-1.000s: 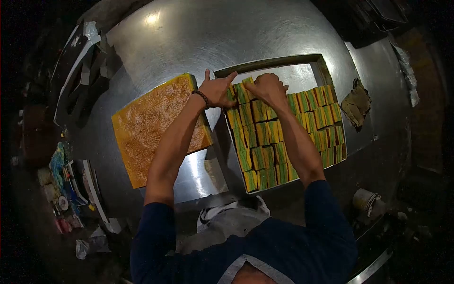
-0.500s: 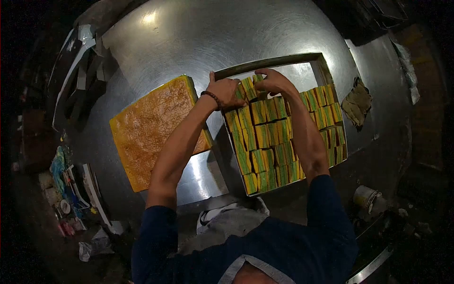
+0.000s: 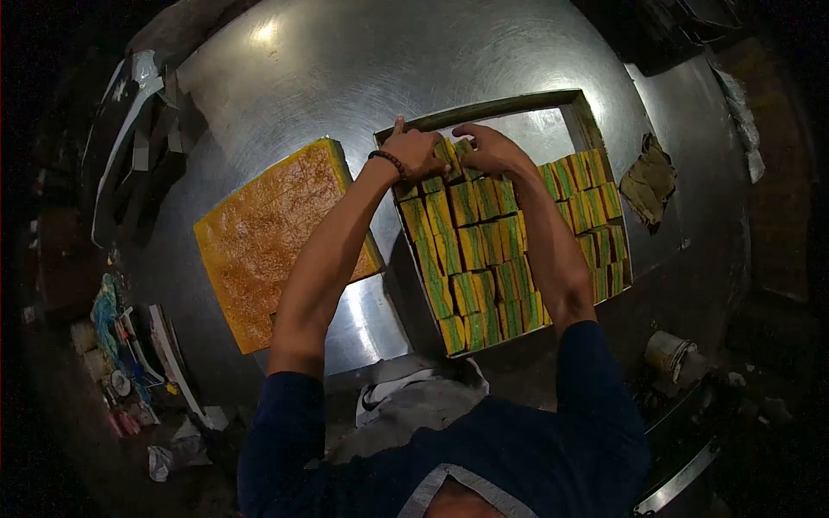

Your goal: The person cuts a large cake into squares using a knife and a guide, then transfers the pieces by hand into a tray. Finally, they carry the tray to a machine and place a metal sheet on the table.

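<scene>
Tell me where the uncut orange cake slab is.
The orange slab lies on the steel table, left of the tray, beside the left hand.

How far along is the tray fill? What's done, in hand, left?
Done: most of the tray holds rows of layered green-yellow slices. In hand: left hand and right hand press slices into the far-left corner. Left: the tray's far strip beyond the rows is bare, and the orange slab beside it lies whole.
</scene>
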